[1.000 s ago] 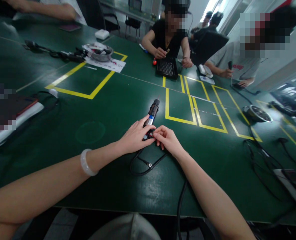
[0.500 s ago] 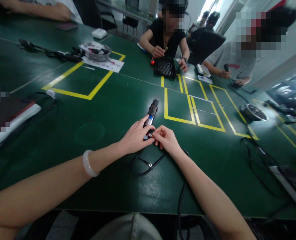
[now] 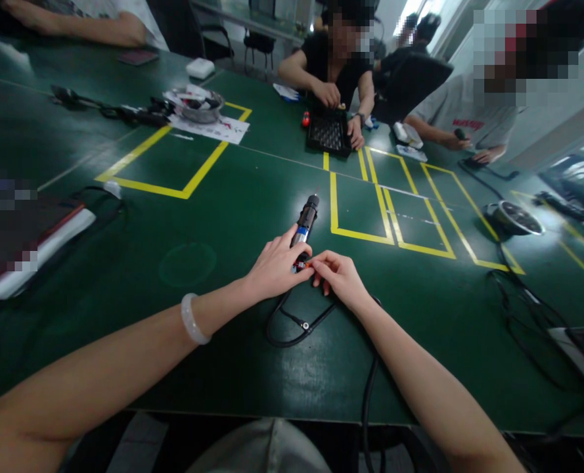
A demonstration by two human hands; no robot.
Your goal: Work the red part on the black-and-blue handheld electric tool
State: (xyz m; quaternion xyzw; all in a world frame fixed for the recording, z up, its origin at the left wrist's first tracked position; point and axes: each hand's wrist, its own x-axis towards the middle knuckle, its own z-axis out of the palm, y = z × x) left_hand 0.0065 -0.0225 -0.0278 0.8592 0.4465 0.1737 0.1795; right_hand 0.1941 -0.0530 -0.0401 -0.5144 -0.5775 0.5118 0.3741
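An electric screwdriver (image 3: 308, 220), black with a silver and blue section, lies on the green table with its tip pointing away from me. My left hand (image 3: 278, 264) is wrapped over its rear half and grips it against the table. Close beside, my right hand (image 3: 337, 274) pinches a small orange-red piece, seemingly a wire (image 3: 308, 264), at the tool's back end, where inner parts look exposed. The fingers partly cover that spot. A black cable (image 3: 292, 343) with a ring terminal (image 3: 305, 326) loops below my hands and runs off the table's near edge.
Yellow tape outlines (image 3: 363, 234) mark the table. Across from me a person handles parts at a black tray (image 3: 329, 133); another sits at the right. A round metal bowl (image 3: 200, 108) stands at the back left, a round metal dish (image 3: 519, 217) and cables at the right.
The view has shifted slightly, so everything sits a little further right. An orange bit now shows at my right fingertips. The person opposite has lowered a hand to the black tray.
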